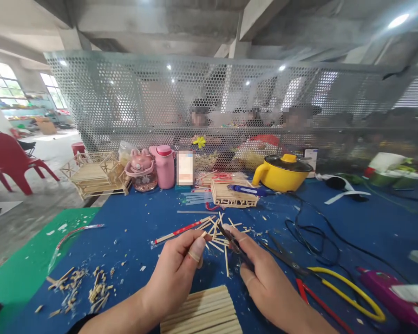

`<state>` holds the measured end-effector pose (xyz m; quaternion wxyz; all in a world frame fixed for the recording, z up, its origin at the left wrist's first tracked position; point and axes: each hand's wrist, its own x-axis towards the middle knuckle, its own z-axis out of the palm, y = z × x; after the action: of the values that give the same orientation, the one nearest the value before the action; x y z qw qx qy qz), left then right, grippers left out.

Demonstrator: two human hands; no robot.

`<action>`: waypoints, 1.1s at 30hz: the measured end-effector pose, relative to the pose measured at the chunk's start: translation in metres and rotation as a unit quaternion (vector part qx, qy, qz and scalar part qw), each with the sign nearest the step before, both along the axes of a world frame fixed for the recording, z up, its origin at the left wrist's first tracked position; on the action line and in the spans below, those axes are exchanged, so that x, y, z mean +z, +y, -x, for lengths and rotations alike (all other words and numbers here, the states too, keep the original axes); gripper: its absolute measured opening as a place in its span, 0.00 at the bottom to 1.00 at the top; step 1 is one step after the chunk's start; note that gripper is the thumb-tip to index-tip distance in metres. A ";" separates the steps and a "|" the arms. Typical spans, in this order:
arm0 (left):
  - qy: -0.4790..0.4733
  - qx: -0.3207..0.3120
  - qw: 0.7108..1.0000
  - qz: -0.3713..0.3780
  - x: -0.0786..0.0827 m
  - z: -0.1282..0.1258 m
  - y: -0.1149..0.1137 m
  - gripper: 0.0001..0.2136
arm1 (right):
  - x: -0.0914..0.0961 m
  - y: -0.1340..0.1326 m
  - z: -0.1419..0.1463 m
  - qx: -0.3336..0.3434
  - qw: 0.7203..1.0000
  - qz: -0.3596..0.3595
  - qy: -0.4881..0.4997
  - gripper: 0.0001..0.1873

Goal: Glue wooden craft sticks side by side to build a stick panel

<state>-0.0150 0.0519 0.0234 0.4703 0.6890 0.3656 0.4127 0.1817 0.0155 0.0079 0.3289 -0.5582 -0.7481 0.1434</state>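
Observation:
My left hand [183,260] pinches a short piece of wooden stick [204,234] between thumb and fingers; tape or a bandage wraps the thumb. My right hand [264,273] is closed around a dark hand tool with narrow pointed jaws [235,242]; its exact kind is unclear, and the palm hides its grip. The jaws point up and left, a little apart from the pinched stick. Behind both hands lie several loose thin sticks [226,260]. Below them is a flat panel of sticks laid side by side [204,313].
Yellow-handled scissors [348,287] and red handles [323,306] lie right, near a purple device [386,297] and black cable [310,227]. Left are wood scraps [99,290]. Behind stand a small stick-built frame [235,195], pink bottle [165,167], yellow pot [282,176] and perforated screen [142,102].

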 end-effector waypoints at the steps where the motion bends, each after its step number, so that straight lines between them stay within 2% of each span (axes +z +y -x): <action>1: 0.003 0.001 1.000 -0.009 0.000 0.000 -0.001 0.19 | -0.001 -0.002 -0.002 0.005 1.000 0.000 -0.010 0.41; 5: 0.028 0.006 0.998 -0.057 0.000 0.001 -0.010 0.17 | -0.005 -0.010 -0.002 0.019 0.998 -0.016 -0.058 0.44; 9: 0.026 0.007 0.997 -0.073 -0.006 0.003 -0.021 0.16 | -0.009 -0.015 0.000 0.033 0.995 -0.034 -0.087 0.47; 17: 0.017 0.036 0.991 -0.127 -0.016 0.009 -0.033 0.14 | -0.015 -0.020 0.004 0.056 0.990 -0.053 -0.117 0.47; 25: 0.033 0.013 0.984 -0.176 -0.018 0.013 -0.032 0.14 | -0.011 -0.023 0.010 0.066 0.982 -0.091 -0.151 0.48; 33: 0.030 0.000 0.976 -0.215 -0.021 0.016 -0.031 0.13 | -0.010 -0.023 0.010 0.084 0.980 -0.095 -0.152 0.49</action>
<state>-0.0314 0.0213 0.0024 0.2994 0.7864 0.2823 0.4608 0.1714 -0.0078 -0.0023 0.2493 -0.4750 -0.8438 0.0125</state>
